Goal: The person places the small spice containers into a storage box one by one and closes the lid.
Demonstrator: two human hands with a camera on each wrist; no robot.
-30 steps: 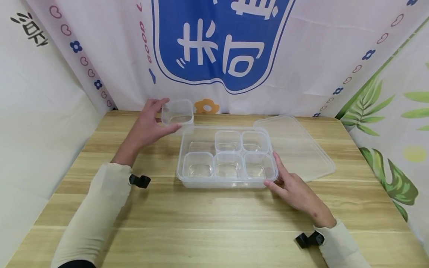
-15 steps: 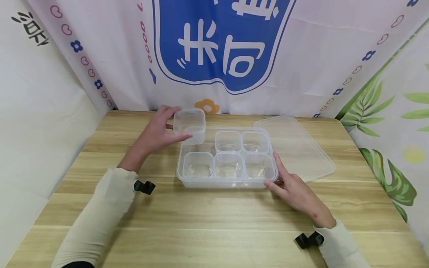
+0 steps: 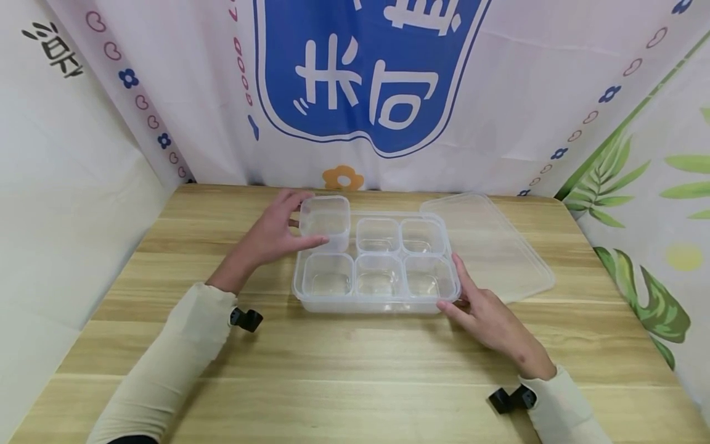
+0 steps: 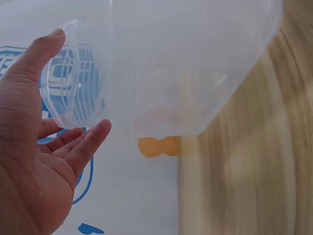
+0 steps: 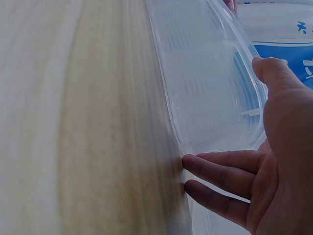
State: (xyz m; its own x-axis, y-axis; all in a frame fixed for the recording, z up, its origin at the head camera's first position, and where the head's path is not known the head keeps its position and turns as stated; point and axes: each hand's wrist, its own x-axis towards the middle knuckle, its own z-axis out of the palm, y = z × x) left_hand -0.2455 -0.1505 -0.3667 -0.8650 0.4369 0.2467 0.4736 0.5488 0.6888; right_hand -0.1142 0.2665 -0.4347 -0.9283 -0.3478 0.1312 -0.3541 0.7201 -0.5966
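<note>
In the head view my left hand [image 3: 273,235] holds a small clear plastic container [image 3: 325,217] between thumb and fingers. It hangs over the back left part of a large clear storage box [image 3: 363,304], its lower part overlapping the box's back left space. Several similar small containers [image 3: 379,277] stand inside, across the front row and in the back middle and back right. My right hand [image 3: 493,317] grips the box's right end, thumb at the near corner. The right wrist view shows that thumb [image 5: 276,73] at the rim and the fingertips low along the wall.
A flat translucent lid [image 3: 493,246] lies on the wooden table [image 3: 355,370] to the right of the box, partly behind it. A printed curtain [image 3: 194,74] hangs along the table's back edge. Further cloth hangs at both sides.
My left hand has carried the small container right and toward me, from beyond the box's back left corner to over its back left space. The right hand and the box stay put.
</note>
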